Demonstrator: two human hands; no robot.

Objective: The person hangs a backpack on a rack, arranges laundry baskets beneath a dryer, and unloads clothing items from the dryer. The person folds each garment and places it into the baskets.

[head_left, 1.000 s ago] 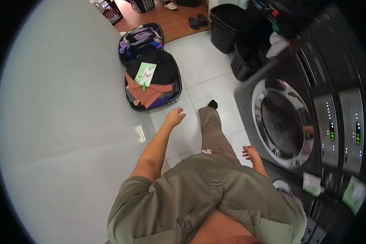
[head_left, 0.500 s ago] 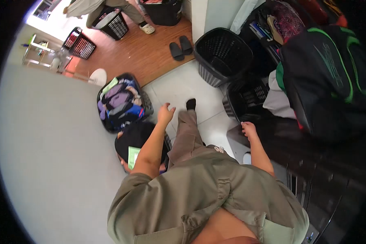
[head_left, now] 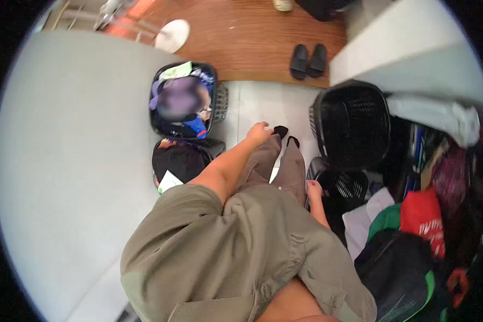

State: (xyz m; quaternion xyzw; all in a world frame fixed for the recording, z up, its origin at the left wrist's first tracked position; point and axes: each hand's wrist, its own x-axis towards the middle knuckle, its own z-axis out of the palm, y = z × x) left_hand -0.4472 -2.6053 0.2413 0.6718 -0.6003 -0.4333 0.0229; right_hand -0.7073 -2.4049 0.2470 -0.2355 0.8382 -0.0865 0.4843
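My left hand (head_left: 258, 132) hangs in front of my legs with nothing in it, its fingers loosely apart, just above my dark sock (head_left: 280, 130). To its left stands a black laundry basket (head_left: 220, 102) heaped with folded clothes (head_left: 185, 96), purple and blue ones among them. Nearer me, a second basket (head_left: 216, 147) holds black cloth (head_left: 180, 162) with a pale green paper (head_left: 169, 182) on it. My right hand (head_left: 314, 190) hangs beside my trousers, near a low black basket (head_left: 349, 184). Its fingers are partly hidden but look relaxed, and no held object shows.
A taller black basket (head_left: 354, 126) stands on the right. Dark slippers (head_left: 308, 61) lie on the raised wooden floor (head_left: 241, 37) ahead. A grey wall (head_left: 75, 134) runs along the left. Bags, with a red cloth (head_left: 424, 217) and a black backpack (head_left: 397, 268), crowd the right.
My view has turned and moved forward, so the baskets sit nearer. My left hand has shifted right in view. Both feet now show, and the person beyond has mostly left the view.
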